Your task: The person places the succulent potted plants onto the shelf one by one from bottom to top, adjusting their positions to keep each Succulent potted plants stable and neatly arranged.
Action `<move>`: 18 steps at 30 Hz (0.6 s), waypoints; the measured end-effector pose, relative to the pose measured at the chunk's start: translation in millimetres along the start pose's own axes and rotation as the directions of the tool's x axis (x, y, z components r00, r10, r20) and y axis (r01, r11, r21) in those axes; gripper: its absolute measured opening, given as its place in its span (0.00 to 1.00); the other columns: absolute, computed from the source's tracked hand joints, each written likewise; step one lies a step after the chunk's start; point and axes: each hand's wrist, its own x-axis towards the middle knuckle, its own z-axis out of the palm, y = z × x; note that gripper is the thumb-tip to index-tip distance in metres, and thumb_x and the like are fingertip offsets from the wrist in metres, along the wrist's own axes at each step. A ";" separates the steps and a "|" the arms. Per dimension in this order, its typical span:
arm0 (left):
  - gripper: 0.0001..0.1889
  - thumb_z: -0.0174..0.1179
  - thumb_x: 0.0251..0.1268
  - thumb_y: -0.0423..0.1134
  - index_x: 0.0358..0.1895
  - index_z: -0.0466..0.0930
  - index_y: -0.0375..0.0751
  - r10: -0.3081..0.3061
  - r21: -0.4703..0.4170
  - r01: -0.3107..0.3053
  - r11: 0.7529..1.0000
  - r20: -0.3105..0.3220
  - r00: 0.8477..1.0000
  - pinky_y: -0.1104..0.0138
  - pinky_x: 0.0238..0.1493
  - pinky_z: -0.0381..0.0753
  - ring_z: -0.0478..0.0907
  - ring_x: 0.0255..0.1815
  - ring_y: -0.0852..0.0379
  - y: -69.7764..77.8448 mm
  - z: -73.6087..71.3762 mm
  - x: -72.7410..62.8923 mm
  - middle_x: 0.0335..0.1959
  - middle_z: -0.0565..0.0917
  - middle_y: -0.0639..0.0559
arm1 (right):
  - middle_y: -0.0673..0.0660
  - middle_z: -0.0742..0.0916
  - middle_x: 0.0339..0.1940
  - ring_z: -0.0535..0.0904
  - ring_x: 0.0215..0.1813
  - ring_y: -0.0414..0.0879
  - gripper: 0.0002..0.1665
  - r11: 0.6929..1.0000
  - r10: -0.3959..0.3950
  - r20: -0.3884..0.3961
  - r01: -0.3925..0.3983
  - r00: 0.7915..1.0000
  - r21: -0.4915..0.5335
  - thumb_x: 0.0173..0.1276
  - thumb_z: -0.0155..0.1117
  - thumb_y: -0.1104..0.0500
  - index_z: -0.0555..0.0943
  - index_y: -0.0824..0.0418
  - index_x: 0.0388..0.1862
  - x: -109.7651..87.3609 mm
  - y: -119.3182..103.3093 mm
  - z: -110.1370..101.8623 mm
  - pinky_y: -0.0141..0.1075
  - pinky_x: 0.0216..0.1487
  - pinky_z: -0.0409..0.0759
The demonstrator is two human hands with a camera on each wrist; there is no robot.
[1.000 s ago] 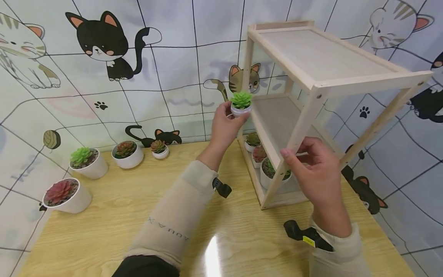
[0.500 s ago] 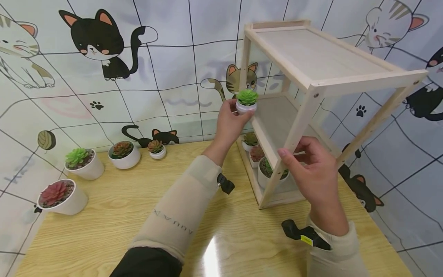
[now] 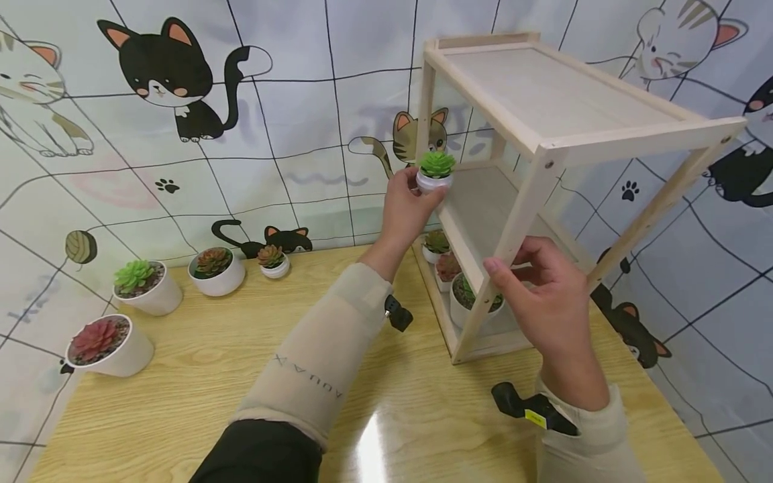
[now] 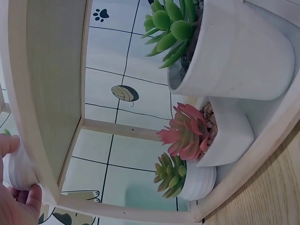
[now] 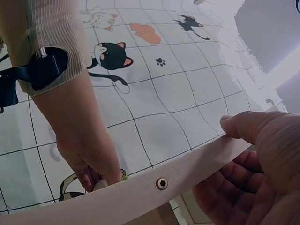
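At the left of the worktop [image 3: 199, 396], four potted succulents [image 3: 217, 282] stand by the cat-patterned backdrop [image 3: 302, 121]. Rightward, the left grip [image 3: 406, 206] pinches a small green potted succulent [image 3: 436, 168], upright beside the wooden rack [image 3: 574, 94] at middle-shelf height; three more pots [image 3: 464, 314] occupy its bottom shelf, and the right grip [image 3: 552, 295] curls thumb and fingers round its front post [image 3: 527, 208].

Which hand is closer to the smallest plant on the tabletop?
Left. The left hand, holding a green plant, is right of the smallest plant; the right hand is farther right, holding the shelf post.
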 end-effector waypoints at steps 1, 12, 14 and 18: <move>0.32 0.71 0.68 0.43 0.70 0.71 0.35 0.006 0.003 -0.006 1.000 0.002 1.000 0.64 0.62 0.80 0.77 0.60 0.53 0.1 0.4 1.0 0.62 0.77 0.44 | 0.38 0.87 0.47 0.84 0.40 0.36 0.19 1.000 0.002 0.000 -0.002 1.000 0.002 0.62 0.71 0.76 0.82 0.73 0.53 0.3 -0.5 0.0 0.21 0.42 0.83; 0.31 0.70 0.68 0.43 0.70 0.72 0.36 0.042 0.007 -0.043 0.999 0.027 0.999 0.66 0.59 0.83 0.79 0.59 0.54 0.7 3.6 5.5 0.62 0.79 0.45 | 0.40 0.87 0.46 0.84 0.40 0.36 0.19 1.000 0.010 -0.004 -0.010 1.000 0.003 0.61 0.72 0.76 0.83 0.72 0.52 0.8 -1.6 0.2 0.21 0.42 0.83; 0.31 0.70 0.68 0.43 0.70 0.72 0.35 0.048 0.013 -0.048 0.999 0.033 0.998 0.67 0.58 0.84 0.78 0.59 0.54 1.0 4.6 5.6 0.63 0.78 0.44 | 0.40 0.87 0.46 0.84 0.40 0.36 0.19 1.000 0.011 -0.004 -0.011 1.000 -0.001 0.62 0.72 0.76 0.83 0.72 0.53 0.4 -1.5 0.0 0.21 0.42 0.83; 0.32 0.70 0.69 0.43 0.71 0.71 0.34 0.049 0.047 -0.051 0.998 0.040 0.998 0.68 0.56 0.84 0.78 0.59 0.53 1.4 6.2 5.8 0.64 0.75 0.43 | 0.38 0.87 0.46 0.84 0.40 0.36 0.19 1.000 0.019 -0.002 -0.019 1.000 -0.013 0.62 0.72 0.76 0.83 0.72 0.53 0.1 -1.1 0.1 0.21 0.43 0.84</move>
